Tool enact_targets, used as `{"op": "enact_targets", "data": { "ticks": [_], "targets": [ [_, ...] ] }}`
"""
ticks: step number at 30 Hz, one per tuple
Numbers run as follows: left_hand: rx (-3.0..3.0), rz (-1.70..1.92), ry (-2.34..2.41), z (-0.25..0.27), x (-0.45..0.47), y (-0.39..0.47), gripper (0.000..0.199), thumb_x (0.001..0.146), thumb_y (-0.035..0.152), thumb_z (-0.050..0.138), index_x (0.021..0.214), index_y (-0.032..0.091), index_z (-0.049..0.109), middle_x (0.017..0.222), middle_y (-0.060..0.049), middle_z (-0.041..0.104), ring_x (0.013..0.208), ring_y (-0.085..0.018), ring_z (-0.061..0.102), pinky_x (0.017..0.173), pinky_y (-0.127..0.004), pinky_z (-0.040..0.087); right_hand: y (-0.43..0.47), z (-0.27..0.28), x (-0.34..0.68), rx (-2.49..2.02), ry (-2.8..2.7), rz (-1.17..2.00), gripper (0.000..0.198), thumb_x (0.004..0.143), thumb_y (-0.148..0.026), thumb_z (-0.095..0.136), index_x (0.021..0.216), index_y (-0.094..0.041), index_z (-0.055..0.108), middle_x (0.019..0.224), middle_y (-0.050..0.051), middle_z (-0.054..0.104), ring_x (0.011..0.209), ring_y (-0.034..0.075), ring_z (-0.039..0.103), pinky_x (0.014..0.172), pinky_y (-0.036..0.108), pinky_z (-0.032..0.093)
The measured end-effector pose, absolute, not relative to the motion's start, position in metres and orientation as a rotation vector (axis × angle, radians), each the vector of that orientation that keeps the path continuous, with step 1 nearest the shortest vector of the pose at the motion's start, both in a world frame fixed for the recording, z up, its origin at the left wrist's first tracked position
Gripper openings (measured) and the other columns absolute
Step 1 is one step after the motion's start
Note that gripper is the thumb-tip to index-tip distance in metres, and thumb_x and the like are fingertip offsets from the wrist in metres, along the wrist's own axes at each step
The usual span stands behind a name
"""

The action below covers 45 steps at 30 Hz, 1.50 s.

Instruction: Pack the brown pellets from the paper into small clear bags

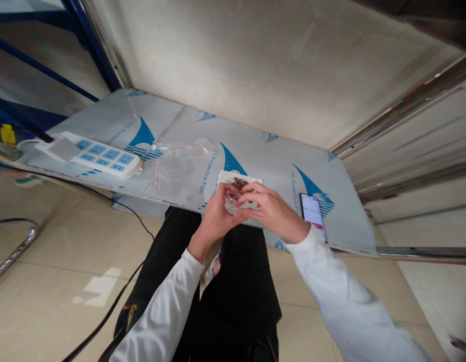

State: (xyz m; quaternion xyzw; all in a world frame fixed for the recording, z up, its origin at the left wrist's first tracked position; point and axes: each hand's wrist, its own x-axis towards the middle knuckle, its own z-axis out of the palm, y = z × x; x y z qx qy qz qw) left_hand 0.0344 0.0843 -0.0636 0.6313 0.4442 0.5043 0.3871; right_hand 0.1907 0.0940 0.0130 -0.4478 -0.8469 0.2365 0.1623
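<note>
Above the white sheet [226, 175], your left hand [218, 212] seems to pinch a small clear item [230, 197], your right hand [275, 211] curls its fingers loosely, grip unclear, and the handling looks unfinished, with brown pieces [239, 183] on that sheet and plastic bags [180, 166] left of it.

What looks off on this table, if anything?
Nothing looks plainly spilled or damaged. Slightly untidy: clear plastic lies crumpled between the power strip and the left hand, and the phone sits close to the table's front edge. The brown bits look bunched together, though partly hidden.
</note>
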Motion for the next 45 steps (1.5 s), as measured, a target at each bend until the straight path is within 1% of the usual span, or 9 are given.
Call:
{"op": "enact_targets", "data": {
  "ticks": [4, 7, 17, 22, 27, 31, 37, 41, 45],
  "targets": [
    [1.501, 1.217, 0.916, -0.058, 0.026, 0.082, 0.034, 0.074, 0.026, 0.067, 0.102, 0.02, 0.051, 0.097, -0.005, 0.062, 0.085, -0.016, 0.061, 0.076, -0.03, 0.051, 0.092, 0.018, 0.199, -1.36, -2.305, 0.866, 0.019, 0.087, -0.034, 0.062, 0.077, -0.019, 0.07, 0.076, 0.001, 0.068, 0.07, 0.014, 0.062, 0.068, 0.027, 0.046],
    [1.272, 1.296, 0.902, -0.057, 0.027, 0.084, 0.017, 0.084, 0.034, 0.06, 0.093, 0.02, 0.056, 0.09, -0.005, 0.066, 0.081, -0.015, 0.063, 0.074, -0.03, 0.052, 0.089, 0.023, 0.202, -1.417, -2.162, 0.909, 0.015, 0.086, -0.031, 0.063, 0.084, -0.019, 0.071, 0.079, 0.001, 0.071, 0.07, 0.015, 0.063, 0.065, 0.026, 0.047],
    [0.978, 1.414, 0.893, -0.034, 0.03, 0.084, 0.022, 0.078, 0.038, 0.07, 0.081, 0.015, 0.072, 0.075, -0.003, 0.071, 0.07, -0.012, 0.063, 0.07, -0.025, 0.05, 0.083, 0.02, 0.205, -1.327, -1.833, 0.951, 0.019, 0.084, -0.036, 0.065, 0.089, -0.019, 0.072, 0.091, 0.005, 0.074, 0.086, 0.019, 0.067, 0.077, 0.031, 0.052],
    [0.914, 1.415, 0.941, -0.031, 0.028, 0.084, 0.019, 0.072, 0.034, 0.076, 0.079, 0.017, 0.072, 0.069, 0.0, 0.069, 0.062, -0.01, 0.06, 0.061, -0.022, 0.048, 0.088, 0.036, 0.212, -1.213, -2.139, 0.8, 0.019, 0.09, -0.028, 0.056, 0.09, -0.02, 0.073, 0.104, 0.008, 0.069, 0.096, 0.019, 0.065, 0.083, 0.031, 0.051],
    [0.964, 1.391, 0.863, -0.028, 0.027, 0.083, 0.016, 0.073, 0.03, 0.075, 0.077, 0.016, 0.069, 0.072, -0.001, 0.068, 0.065, -0.009, 0.058, 0.065, -0.02, 0.047, 0.088, 0.049, 0.217, -1.192, -2.384, 0.684, 0.023, 0.094, -0.02, 0.048, 0.094, -0.022, 0.071, 0.097, 0.005, 0.07, 0.093, 0.018, 0.065, 0.086, 0.031, 0.049],
    [0.961, 1.421, 0.828, -0.025, 0.026, 0.084, 0.013, 0.078, 0.028, 0.071, 0.078, 0.016, 0.068, 0.07, 0.0, 0.065, 0.065, -0.009, 0.058, 0.067, -0.02, 0.047, 0.079, 0.04, 0.215, -1.29, -2.072, 0.815, 0.017, 0.09, -0.025, 0.057, 0.104, -0.023, 0.066, 0.094, 0.003, 0.072, 0.087, 0.017, 0.067, 0.079, 0.029, 0.051],
    [0.991, 1.401, 0.854, -0.024, 0.024, 0.084, 0.014, 0.079, 0.031, 0.069, 0.078, 0.017, 0.067, 0.069, 0.0, 0.066, 0.066, -0.011, 0.06, 0.069, -0.023, 0.048, 0.067, 0.006, 0.197, -1.307, -1.421, 0.995, 0.031, 0.078, -0.031, 0.073, 0.105, -0.019, 0.065, 0.089, 0.004, 0.073, 0.082, 0.017, 0.068, 0.078, 0.031, 0.055],
    [1.144, 1.255, 0.932, -0.025, 0.014, 0.084, 0.022, 0.081, 0.036, 0.066, 0.075, 0.016, 0.07, 0.077, -0.003, 0.071, 0.074, -0.013, 0.063, 0.074, -0.025, 0.048, 0.062, -0.002, 0.193, -1.31, -1.388, 0.893, 0.017, 0.077, -0.028, 0.074, 0.092, -0.019, 0.071, 0.092, 0.005, 0.073, 0.083, 0.016, 0.067, 0.08, 0.031, 0.054],
    [1.257, 1.131, 0.941, -0.026, 0.004, 0.085, 0.02, 0.081, 0.036, 0.068, 0.089, 0.018, 0.073, 0.093, -0.006, 0.073, 0.085, -0.016, 0.064, 0.079, -0.026, 0.047, 0.059, 0.006, 0.201, -1.243, -1.565, 0.728, 0.011, 0.081, -0.021, 0.07, 0.091, -0.023, 0.073, 0.092, 0.003, 0.072, 0.086, 0.016, 0.065, 0.082, 0.03, 0.052]
  ]
}}
